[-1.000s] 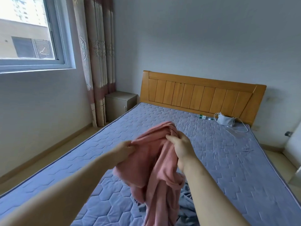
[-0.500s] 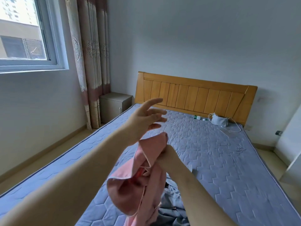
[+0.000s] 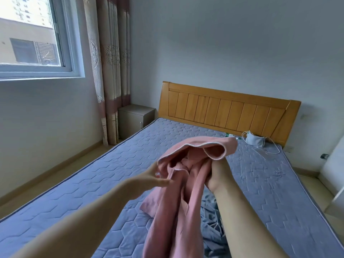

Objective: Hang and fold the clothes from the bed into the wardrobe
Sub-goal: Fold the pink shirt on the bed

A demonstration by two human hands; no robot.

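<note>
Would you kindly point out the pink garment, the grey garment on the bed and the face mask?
pink garment [image 3: 173, 216], head view, hanging body.
grey garment [image 3: 211, 220], head view, crumpled middle.
face mask [image 3: 254, 140], head view, front panel.

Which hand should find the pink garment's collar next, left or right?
Left. The right hand is buried in the pink garment, carrying its weight. The left hand only pinches a hem edge at the side, so it could probably let go and search.

You are looking at a plain pink garment [image 3: 178, 211] over a blue-grey mattress [image 3: 111, 174] quilted in hexagons. Near right lies crumpled grey-blue cloth [image 3: 212, 220]. Far off, the headboard [image 3: 223, 108] is honey-yellow wood; far left, mauve-and-beige curtains [image 3: 111, 62] carry a pale motif.
</note>
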